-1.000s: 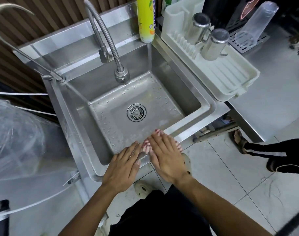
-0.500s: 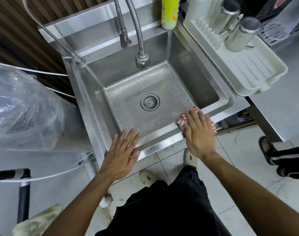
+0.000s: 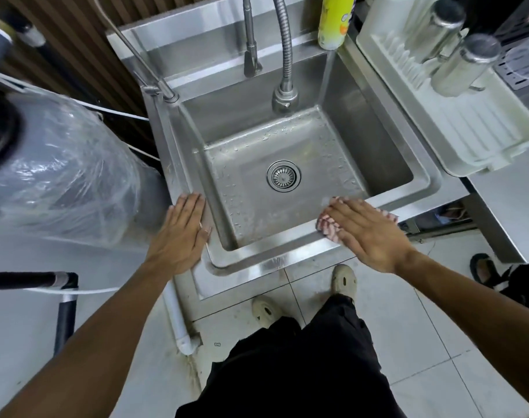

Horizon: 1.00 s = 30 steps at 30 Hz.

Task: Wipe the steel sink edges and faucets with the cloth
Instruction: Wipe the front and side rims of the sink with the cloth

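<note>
Sink: square stainless steel sink (image 3: pixel 387 203), droplets on its floor, round drain strainer (image 3: pixel 283 175) in the middle.
Right hand (image 3: pixel 366 233): flat, fingers together, pressing the pink-and-white patterned cloth (image 3: pixel 328 226) onto the near rim, right part.
Left hand (image 3: pixel 181 233): flat on the near-left corner, fingers loosely together, empty.
Faucets: flexible steel spring faucet (image 3: pixel 284 55) at the far edge, thin curved steel tap (image 3: pixel 142 67) far left.

I note brushed, glossy steel sink (image 3: pixel 420 188), wet basin; matt white plastic rack (image 3: pixel 480 140); crinkled clear plastic wrap (image 3: pixel 70 176).

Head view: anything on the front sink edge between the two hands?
No. In the head view, only bare steel front edge lies between left hand and right hand, which presses the pink-patterned cloth.
</note>
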Motion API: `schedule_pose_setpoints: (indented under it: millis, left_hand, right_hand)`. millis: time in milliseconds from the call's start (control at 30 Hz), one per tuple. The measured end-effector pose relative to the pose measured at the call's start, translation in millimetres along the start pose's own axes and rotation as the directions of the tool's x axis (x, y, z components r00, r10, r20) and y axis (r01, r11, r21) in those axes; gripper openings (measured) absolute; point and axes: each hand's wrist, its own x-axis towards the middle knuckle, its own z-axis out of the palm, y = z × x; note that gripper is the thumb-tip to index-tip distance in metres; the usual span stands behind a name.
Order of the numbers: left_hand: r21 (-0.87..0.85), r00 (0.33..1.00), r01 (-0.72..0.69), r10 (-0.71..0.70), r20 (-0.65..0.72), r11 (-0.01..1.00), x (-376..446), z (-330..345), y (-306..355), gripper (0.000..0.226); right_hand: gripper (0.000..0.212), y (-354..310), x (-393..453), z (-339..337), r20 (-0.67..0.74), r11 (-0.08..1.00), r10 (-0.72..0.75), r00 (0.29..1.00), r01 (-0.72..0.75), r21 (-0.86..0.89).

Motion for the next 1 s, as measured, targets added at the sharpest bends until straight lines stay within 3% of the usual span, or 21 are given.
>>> schedule_pose_setpoints:
  millis: [100, 133, 233, 333, 400, 500, 600, 700, 833, 900, 1000]
  left_hand:
    - [0.006, 1.0, 0.012, -0.011, -0.012, 1.0, 0, 3, 5, 0.068]
    - [-0.005, 1.0, 0.019, -0.019, -0.013, 1.0, -1, 3, 6, 0.068]
    - [-0.001, 1.0, 0.019, -0.019, -0.021, 1.0, -2, 5, 5, 0.067]
    - [0.0, 1.0, -0.003, 0.003, -0.02, 1.0, -3, 5, 3, 0.068]
    - [-0.018, 1.0, -0.009, 0.008, -0.018, 1.0, -4, 4, 3, 0.067]
    - [-0.045, 0.999, 0.0, -0.001, -0.038, 0.999, -4, 3, 5, 0.063]
    - [-0.055, 0.997, 0.02, -0.024, -0.069, 0.998, -6, 5, 6, 0.061]
    - [-0.062, 0.996, 0.019, -0.024, -0.083, 0.998, -5, 7, 7, 0.061]
    - [-0.066, 0.997, 0.021, -0.026, -0.077, 0.998, -4, 9, 6, 0.063]
    - [-0.067, 0.997, 0.018, -0.023, -0.073, 0.998, -5, 8, 6, 0.063]
    - [-0.082, 0.998, 0.021, -0.027, -0.064, 0.996, -7, 8, 4, 0.061]
  right_hand:
    - [0.059, -38, -3, 1, -0.056, 0.961, 0.271, 0.961, -0.268, 0.066]
    - [0.058, -66, 4, 2, -0.064, 0.953, 0.291, 0.955, -0.283, 0.108]
    - [0.051, -162, 29, 13, -0.045, 0.979, 0.102, 0.994, -0.092, 0.183]
    - [0.06, -238, 52, 29, -0.026, 0.981, -0.013, 1.0, 0.017, 0.193]
    - [0.062, -252, 58, 32, -0.012, 0.981, -0.086, 0.996, 0.087, 0.173]
    - [0.056, -208, 51, 26, -0.044, 0.963, -0.193, 0.98, 0.198, 0.181]
    - [0.052, -128, 22, 21, -0.096, 0.978, 0.025, 0.995, -0.004, 0.207]
    - [0.057, -71, -3, 15, -0.084, 0.937, 0.307, 0.948, -0.285, 0.202]
    - [0.061, -121, 17, 19, -0.126, 0.831, 0.539, 0.833, -0.502, 0.242]
    - [0.06, -177, 31, 22, -0.11, 0.878, 0.449, 0.887, -0.415, 0.239]
    - [0.062, -255, 49, 33, -0.06, 0.961, 0.165, 0.985, -0.147, 0.233]
